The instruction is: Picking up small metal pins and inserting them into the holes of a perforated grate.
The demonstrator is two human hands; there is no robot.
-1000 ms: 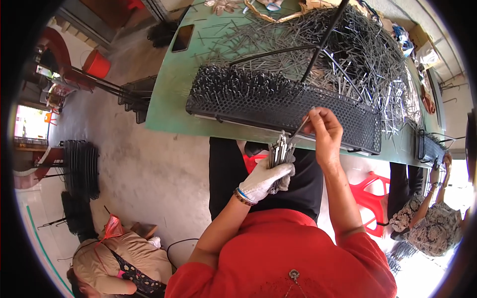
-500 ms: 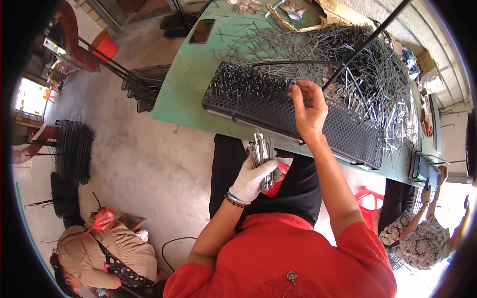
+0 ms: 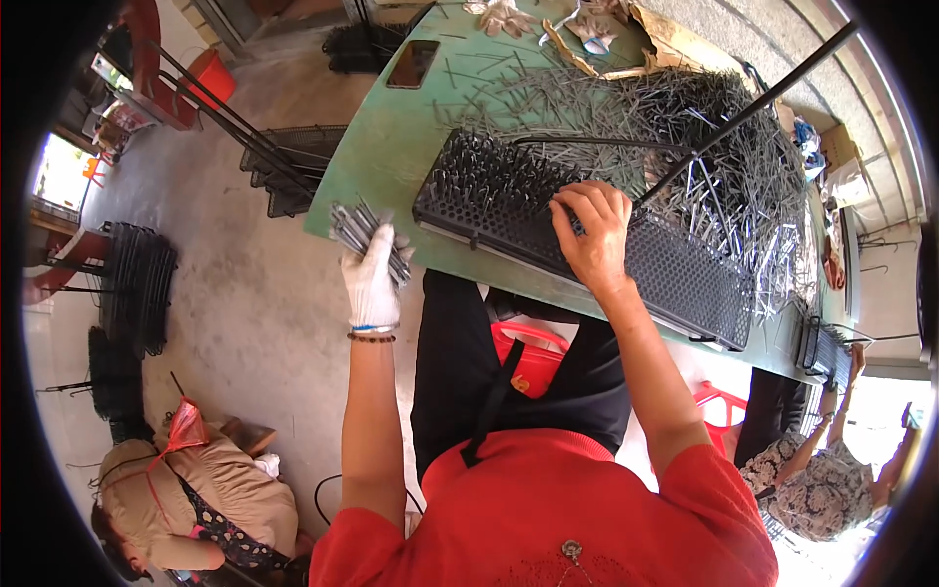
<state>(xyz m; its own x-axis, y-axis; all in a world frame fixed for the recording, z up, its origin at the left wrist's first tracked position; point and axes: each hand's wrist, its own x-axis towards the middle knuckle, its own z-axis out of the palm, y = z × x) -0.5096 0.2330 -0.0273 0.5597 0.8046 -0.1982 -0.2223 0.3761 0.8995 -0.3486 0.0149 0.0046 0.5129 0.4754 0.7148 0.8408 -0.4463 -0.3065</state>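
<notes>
Head view: the gloved left hand (image 3: pixel 374 282) has its fingers clamped round a bundle of metal rods (image 3: pixel 359 231) at the worktop's near edge, likely to keep them together. Over the perforated black rack (image 3: pixel 685 269), its left part crowded with rods, the bare right hand (image 3: pixel 597 238) curls its fingers; whether they pinch one, I cannot tell. Loose rods (image 3: pixel 675 106) litter the green worktop (image 3: pixel 377 157) above a grey floor (image 3: pixel 259 293).

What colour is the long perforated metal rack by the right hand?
The perforated rack is black, clearest in the head view.
</notes>
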